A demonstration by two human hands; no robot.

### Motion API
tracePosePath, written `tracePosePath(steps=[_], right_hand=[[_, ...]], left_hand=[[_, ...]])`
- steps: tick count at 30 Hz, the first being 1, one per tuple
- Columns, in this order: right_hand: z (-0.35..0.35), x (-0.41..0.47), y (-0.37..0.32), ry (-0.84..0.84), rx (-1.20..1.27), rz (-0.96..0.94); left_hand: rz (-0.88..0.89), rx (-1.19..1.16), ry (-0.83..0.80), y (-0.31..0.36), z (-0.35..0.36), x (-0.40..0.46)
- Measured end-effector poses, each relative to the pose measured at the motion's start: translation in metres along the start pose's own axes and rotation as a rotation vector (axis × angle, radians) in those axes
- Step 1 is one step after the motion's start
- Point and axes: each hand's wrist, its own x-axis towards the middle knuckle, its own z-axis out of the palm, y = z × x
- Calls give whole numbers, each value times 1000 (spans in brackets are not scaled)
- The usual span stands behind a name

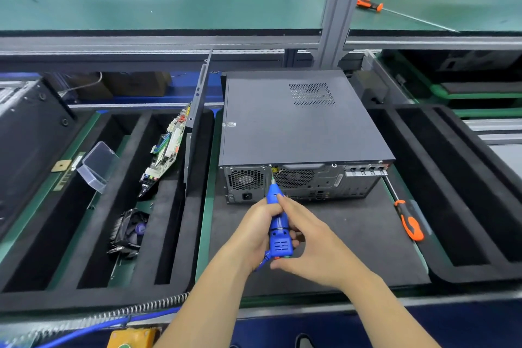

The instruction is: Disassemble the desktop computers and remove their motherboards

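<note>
Desktop case (299,133) sat mid-mat, rear facing me. Left hand (258,230) gripped the blue electric screwdriver (278,224), right hand (303,237) pinched its base. If the bit sat crooked, it'd probably strip that rear screw.

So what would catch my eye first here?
The blue electric screwdriver, gripped by both hands at centre, its tip at the back of the closed grey computer case. To the left, a removed motherboard leans in a black foam tray.
</note>
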Motion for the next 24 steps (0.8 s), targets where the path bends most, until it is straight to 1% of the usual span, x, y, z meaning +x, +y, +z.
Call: tracePosePath(steps=[9, 14, 24], right_hand=[[-5, 4, -4, -4, 4, -12], [-3, 0, -2, -30, -3, -7], [-3, 4, -3, -27, -2, 1]], left_hand=[[15, -9, 19, 5, 2, 2], [20, -43, 34, -3, 2, -2], [23, -9, 35, 2, 1, -1]])
